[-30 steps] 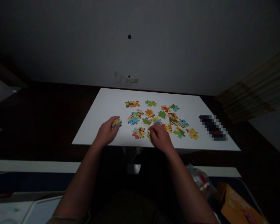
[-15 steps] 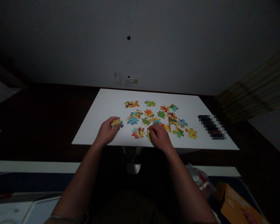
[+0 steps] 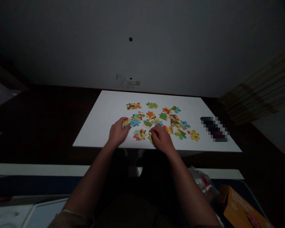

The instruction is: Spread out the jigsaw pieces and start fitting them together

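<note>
My left hand (image 3: 118, 131) is closed on a yellow and blue puzzle piece (image 3: 125, 123), mostly covered by the fingers. That piece is right against a light-blue puzzle piece (image 3: 135, 122) lying on the white table (image 3: 92, 133). With its fingers curled, my right hand (image 3: 161, 137) grips a yellow-green puzzle piece (image 3: 150, 137) at the table's near side; the hand hides part of it. Between the hands lies a red and yellow puzzle piece (image 3: 140, 135). Just beyond my right hand are a green piece (image 3: 147, 123) and an orange piece (image 3: 151, 115).
More puzzle pieces spread rightward, among them a yellow one (image 3: 194, 135) and a green one (image 3: 180, 134). Farther back lies an orange piece (image 3: 133, 106). A blurred-out dark object (image 3: 213, 129) rests near the right edge. An orange box (image 3: 245, 209) and a plastic bag (image 3: 204, 182) are beside me.
My left hand has moved right with its puzzle piece, bringing it up against the light-blue piece. My right hand has stayed nearly still.
</note>
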`<state>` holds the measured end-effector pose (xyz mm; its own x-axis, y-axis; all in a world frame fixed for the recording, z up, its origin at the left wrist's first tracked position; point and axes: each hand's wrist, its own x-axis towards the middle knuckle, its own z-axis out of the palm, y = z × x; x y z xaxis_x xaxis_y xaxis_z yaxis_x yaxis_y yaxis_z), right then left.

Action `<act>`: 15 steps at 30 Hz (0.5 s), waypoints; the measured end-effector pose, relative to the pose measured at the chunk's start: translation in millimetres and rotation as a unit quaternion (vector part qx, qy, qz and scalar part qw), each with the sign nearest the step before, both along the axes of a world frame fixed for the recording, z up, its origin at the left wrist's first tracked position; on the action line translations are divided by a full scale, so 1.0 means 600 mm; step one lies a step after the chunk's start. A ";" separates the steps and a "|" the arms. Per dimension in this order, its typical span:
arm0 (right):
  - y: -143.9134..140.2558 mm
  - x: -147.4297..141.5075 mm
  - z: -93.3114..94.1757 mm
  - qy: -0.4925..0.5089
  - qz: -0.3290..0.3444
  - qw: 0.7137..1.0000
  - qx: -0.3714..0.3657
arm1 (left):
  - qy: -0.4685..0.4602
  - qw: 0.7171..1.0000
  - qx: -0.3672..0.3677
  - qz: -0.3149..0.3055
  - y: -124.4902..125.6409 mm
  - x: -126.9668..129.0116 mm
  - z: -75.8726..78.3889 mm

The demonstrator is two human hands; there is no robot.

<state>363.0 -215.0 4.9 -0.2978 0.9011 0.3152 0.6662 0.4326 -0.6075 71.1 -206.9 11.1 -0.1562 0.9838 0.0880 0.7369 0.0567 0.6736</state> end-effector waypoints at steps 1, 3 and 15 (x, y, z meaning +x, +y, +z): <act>0.000 0.000 0.000 0.000 0.001 1.000 0.000 | 0.021 1.000 0.002 0.000 0.002 0.002 0.002; 0.000 0.000 0.000 -0.001 0.003 1.000 0.001 | 0.062 0.998 0.011 -0.003 0.003 0.007 0.004; -0.005 -0.004 0.013 0.017 -0.004 1.000 -0.013 | 0.104 0.994 0.025 -0.013 -0.010 0.012 0.001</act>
<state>360.6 -218.2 12.7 -0.2803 0.9112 0.3019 0.6486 0.4117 -0.6402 78.1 -213.1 11.9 -0.1039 0.9808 0.1653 0.8618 0.0059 0.5072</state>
